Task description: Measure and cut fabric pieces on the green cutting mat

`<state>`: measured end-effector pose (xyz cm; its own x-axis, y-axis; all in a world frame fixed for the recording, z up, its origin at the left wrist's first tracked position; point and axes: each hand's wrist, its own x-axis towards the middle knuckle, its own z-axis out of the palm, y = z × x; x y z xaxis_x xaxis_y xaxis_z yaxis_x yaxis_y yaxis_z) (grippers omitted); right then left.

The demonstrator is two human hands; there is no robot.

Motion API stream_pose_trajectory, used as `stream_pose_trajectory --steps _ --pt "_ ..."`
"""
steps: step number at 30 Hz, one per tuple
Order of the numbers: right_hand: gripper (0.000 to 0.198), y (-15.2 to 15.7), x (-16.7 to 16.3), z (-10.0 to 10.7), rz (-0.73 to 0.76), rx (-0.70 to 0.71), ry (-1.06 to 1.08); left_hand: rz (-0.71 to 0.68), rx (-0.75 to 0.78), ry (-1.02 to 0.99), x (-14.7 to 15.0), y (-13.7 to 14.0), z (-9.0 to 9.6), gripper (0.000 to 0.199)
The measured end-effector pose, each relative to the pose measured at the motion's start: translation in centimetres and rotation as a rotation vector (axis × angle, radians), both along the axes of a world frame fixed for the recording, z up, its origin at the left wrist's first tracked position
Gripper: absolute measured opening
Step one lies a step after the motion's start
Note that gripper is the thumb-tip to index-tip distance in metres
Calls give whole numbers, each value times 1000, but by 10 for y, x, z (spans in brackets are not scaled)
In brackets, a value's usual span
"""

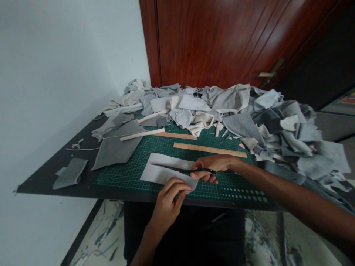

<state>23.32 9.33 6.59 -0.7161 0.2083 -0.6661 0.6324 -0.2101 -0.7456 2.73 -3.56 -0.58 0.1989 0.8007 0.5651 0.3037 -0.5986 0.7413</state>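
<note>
A light grey piece of fabric (155, 170) lies on the green cutting mat (119, 180) near the table's front edge. My left hand (172, 197) pinches the near right corner of this fabric between thumb and fingers. In my right hand (208, 166) is a pair of black scissors (180, 170), its blades pointing left across the fabric. The blades look close together, lying over the cloth. My right fingers wrap round the handles, which are partly hidden.
Two wooden rulers, a nearer one (210, 149) and a farther one (177, 136), lie beyond the fabric. Heaped grey and cream scraps (233, 98) line the back and right. A grey fabric sheet (119, 146) and folded piece (72, 173) lie left. Behind stands a wooden door (210, 40).
</note>
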Motion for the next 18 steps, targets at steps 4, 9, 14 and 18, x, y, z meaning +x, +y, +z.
stream_pose_trajectory --steps 4,9,14,18 --pt "66 6 8 3 41 -29 -4 43 -1 24 2 -1 -1 16" --pt "64 10 11 1 52 -34 3 35 2 34 2 0 -1 16" --pt "64 2 9 -6 13 -63 31 22 9 57 2 0 -1 17" --pt "67 -6 7 -7 -9 -36 33 6 -3 92 3 0 -2 18"
